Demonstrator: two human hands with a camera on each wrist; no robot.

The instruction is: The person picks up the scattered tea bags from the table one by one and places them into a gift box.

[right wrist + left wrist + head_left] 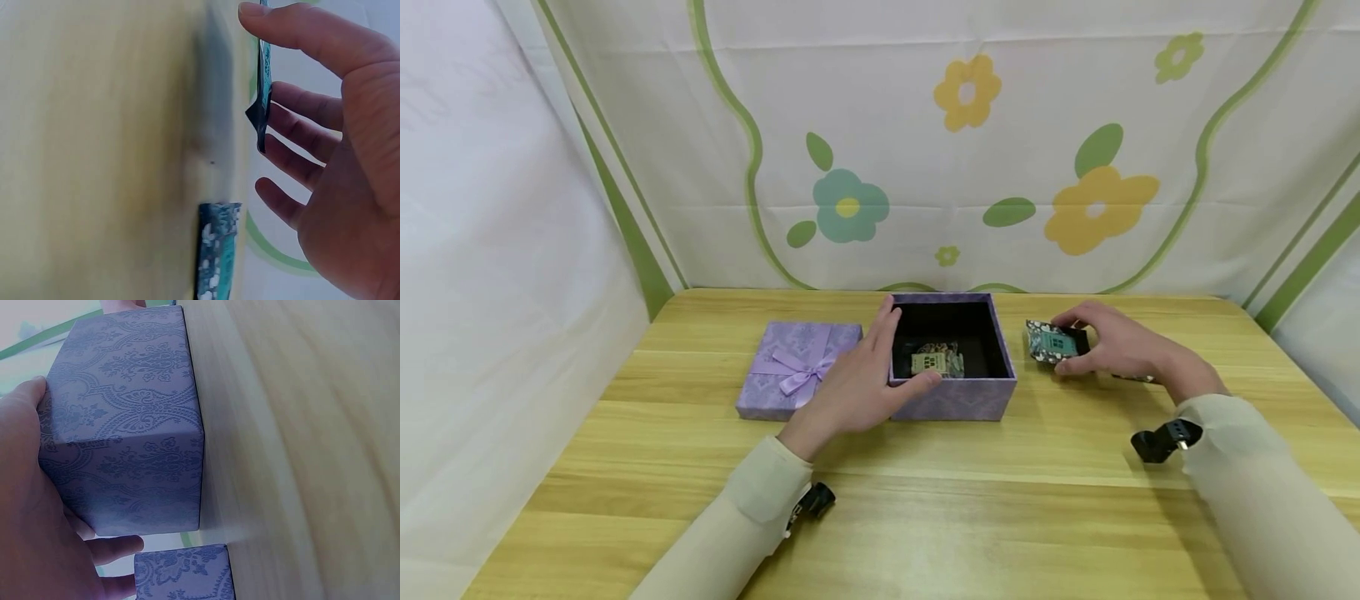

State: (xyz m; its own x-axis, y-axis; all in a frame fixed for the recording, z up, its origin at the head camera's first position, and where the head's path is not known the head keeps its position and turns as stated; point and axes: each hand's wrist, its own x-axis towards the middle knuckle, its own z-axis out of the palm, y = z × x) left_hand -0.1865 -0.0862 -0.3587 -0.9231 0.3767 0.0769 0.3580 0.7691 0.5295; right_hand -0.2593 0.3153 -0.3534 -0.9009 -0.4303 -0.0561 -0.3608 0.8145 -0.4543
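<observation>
A purple patterned box stands uncovered, its inside black. My left hand rests along the box's left side, fingers stretched toward the back and thumb over the front rim. In the left wrist view those fingers are fairly straight beside the box wall. Inside the box lies a small packet with a yellowish label. To the right of the box, my right hand pinches a flat floral packet with a teal label between thumb and fingers, above the table. The right wrist view shows this packet edge-on.
The matching purple lid with a ribbon bow lies left of the box. Another floral packet lies on the wooden table, mostly hidden by my right wrist in the head view. A flower-printed cloth hangs behind the table.
</observation>
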